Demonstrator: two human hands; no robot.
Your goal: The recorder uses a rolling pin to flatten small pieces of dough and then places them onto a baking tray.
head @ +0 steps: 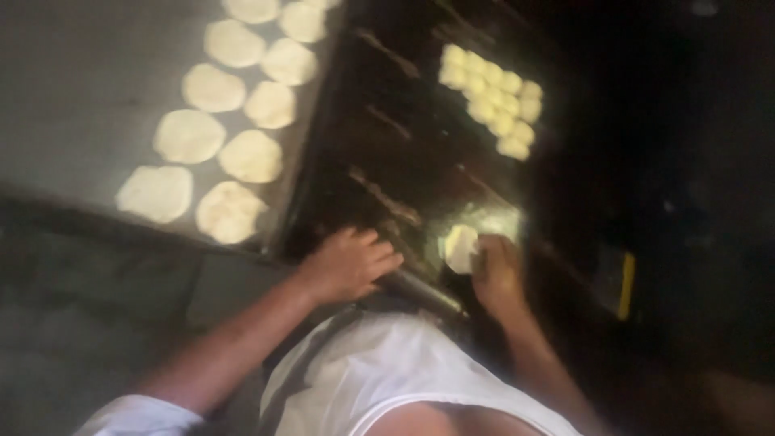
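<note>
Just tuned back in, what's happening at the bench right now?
A person in a white top is working dough. The right hand holds a pale piece of dough on the dark work surface, while the left hand rests on a dark rolling pin. Small dough balls sit clustered further along the dark surface. Flattened dough rounds lie in two rows on the grey slab alongside. The picture is blurred, so finer detail is unclear.
</note>
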